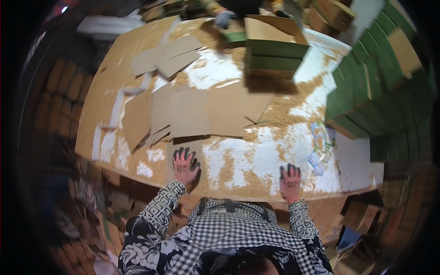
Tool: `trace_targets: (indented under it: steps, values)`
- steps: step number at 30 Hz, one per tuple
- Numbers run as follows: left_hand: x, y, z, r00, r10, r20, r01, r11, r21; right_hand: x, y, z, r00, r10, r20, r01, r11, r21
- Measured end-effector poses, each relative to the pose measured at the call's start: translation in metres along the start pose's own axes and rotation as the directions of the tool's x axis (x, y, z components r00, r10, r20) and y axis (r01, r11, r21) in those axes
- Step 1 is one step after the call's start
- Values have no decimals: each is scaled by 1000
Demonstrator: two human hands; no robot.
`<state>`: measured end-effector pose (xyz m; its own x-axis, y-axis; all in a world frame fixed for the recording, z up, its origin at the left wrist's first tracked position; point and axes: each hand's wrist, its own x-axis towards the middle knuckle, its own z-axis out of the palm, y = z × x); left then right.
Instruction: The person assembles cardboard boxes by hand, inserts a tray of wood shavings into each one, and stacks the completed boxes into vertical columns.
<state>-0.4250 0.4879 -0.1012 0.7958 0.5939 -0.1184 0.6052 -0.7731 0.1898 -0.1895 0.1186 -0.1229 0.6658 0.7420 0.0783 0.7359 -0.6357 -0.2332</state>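
Note:
My left hand (184, 168), in a pink glove with dark fingertips, lies with fingers spread on a piece of brown cardboard (196, 147) at the table's near edge. My right hand (290, 182), gloved alike, rests with its fingers stretched out on the tabletop (263, 153), holding nothing. Just beyond my left hand lies a flattened cardboard box (190, 110) with slit flaps. Behind it are more flat cardboard sheets (172, 57). A few small printed packets (316, 161) lie to the right of my right hand.
Stacked green and brown boxes (362, 87) line the right side. At the far edge stands an open green carton (277, 52); beside it a co-worker's gloved hand (223, 19) is at a smaller green box (233, 35). Brown shreds or worn patches cover parts of the white table.

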Motion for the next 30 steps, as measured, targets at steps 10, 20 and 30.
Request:
trace_targets:
  steps: [10,20,30]
  values:
    - [-60,-53,15,888,-447,-111,446,894,-34,137,87,6,953,115,-280,-193,944,-269]
    - [-92,-46,89,954,-295,-58,287,951,-116,84,5,4,868,-472,-155,416,860,-296]
    - [-202,-100,25,694,-708,-128,509,609,-608,143,-139,-10,909,-343,-238,361,932,35]
